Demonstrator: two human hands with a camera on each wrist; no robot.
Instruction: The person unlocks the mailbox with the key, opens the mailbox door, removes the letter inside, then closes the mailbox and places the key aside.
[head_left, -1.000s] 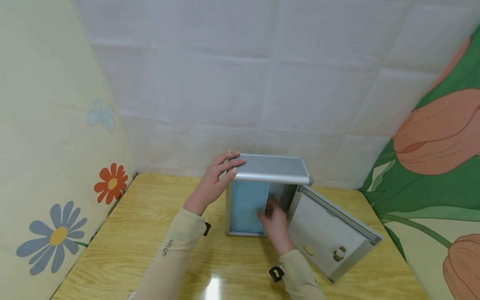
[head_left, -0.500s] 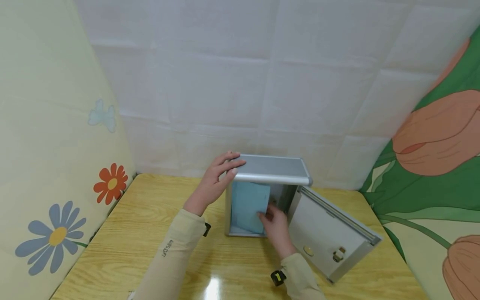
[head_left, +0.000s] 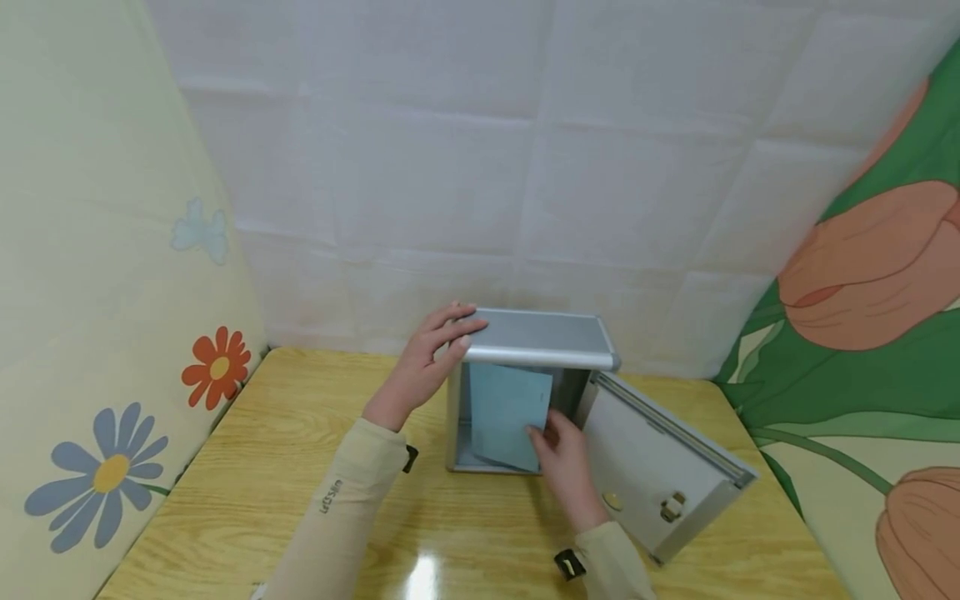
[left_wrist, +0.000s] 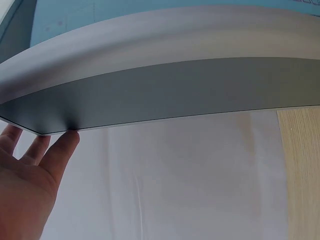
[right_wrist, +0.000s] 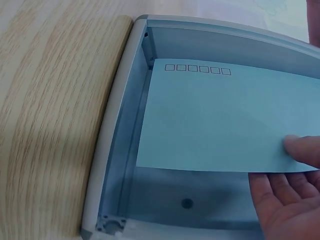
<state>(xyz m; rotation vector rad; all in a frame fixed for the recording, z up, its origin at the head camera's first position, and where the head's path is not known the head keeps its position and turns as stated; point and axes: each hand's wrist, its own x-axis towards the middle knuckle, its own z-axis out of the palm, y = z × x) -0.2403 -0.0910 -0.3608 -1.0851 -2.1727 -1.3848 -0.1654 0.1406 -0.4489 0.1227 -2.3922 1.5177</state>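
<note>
A grey metal mailbox (head_left: 540,335) stands upright on the table with its front open. My left hand (head_left: 416,362) rests on its top left corner, fingers extended; in the left wrist view the fingertips of that hand (left_wrist: 25,185) touch the box's edge. With thumb and fingers my right hand (head_left: 566,462) pinches a light blue envelope (head_left: 506,412) by its right edge. The envelope is tilted and partly inside the box. Small printed squares show along one end of the envelope (right_wrist: 220,117) in the right wrist view.
The mailbox door (head_left: 652,458) hangs open to the right, with a lock (head_left: 672,507) on its inner face. Wood-grain table (head_left: 315,417) surrounds the box. Behind is a white cloth (head_left: 420,183); flower-printed panels flank the table on both sides.
The envelope was flat inside the box; my right hand has drawn it rightward and toward me, tilting it and baring the box's left interior. My left hand has stayed on the top corner.
</note>
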